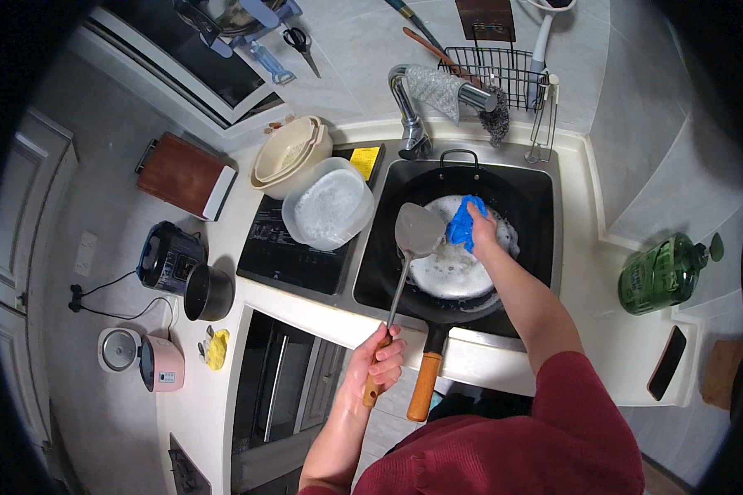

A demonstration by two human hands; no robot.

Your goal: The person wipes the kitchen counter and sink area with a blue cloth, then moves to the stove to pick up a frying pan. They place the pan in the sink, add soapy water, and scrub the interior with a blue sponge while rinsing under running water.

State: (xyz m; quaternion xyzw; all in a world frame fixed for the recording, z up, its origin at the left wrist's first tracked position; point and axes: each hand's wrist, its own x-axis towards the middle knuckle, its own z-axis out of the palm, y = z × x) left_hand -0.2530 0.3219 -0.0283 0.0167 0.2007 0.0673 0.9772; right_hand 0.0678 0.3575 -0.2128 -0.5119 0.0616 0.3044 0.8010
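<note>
My left hand (381, 365) grips the wooden handle of a metal wok spatula (419, 230), its broad blade raised over the sink. In my right hand (483, 229) is a crumpled blue cloth (461, 226), close to the right of the blade. Beneath both lies a black wok (408, 179) with white suds (449, 278) in it, set in the black sink (548, 185). The wok's wooden handle (425, 387) juts over the counter's front edge. Whether the cloth touches the suds, I cannot tell.
A chrome faucet (412, 127) stands behind the sink. Left are a plastic tub of suds (328, 204), cream basins (288, 148) and a black cooktop (297, 272). A green bottle (659, 275) and a phone (667, 363) are right. A wire rack (501, 71) hangs above.
</note>
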